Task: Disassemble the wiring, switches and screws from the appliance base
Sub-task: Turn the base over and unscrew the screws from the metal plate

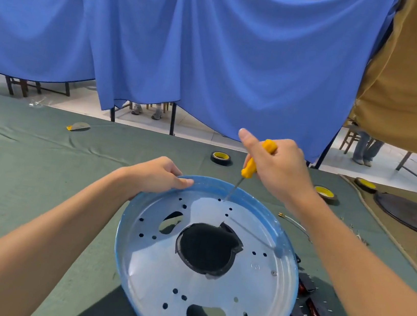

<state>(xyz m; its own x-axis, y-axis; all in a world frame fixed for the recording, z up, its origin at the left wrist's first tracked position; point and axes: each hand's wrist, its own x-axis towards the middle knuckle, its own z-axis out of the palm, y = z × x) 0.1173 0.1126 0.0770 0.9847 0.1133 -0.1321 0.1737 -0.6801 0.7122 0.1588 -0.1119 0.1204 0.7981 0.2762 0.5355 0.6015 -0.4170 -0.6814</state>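
1. Pressing down at a slant, the right hand (278, 167) is wrapped around the yellow handle of a screwdriver (253, 164); the thumb sticks up free, the other fingers are closed on the grip.
2. Running from the handle down and to the left, the thin shaft puts its tip on the far part of the appliance base (203, 261), right by a small dark hole near the far rim. Whether a screw sits under the tip is too small to tell.
3. Lying below and slightly left of the right hand, that spot is the point the coming move turns on; the tool's long axis leans toward the person's right, so it meets the metal at an angle rather than square on.
4. Clamped over the far-left rim, the left hand (157, 177) has its fingers curled on the edge and steadies the base; it is nearer the rim, while the right hand is nearer the hole.
5. Resting on the green tabletop (26, 172), the base is a round, shallow, pale blue metal pan with many small holes, two kidney-shaped cutouts and a large dark opening in the middle.
6. One small screw (273, 273) shows on its right side, so in my judgement that one is yet to come out.
7. Black and red switches (315, 306) lie on the tabletop just beside the right edge of the base, and a thin wire (293, 222) lies beyond it.
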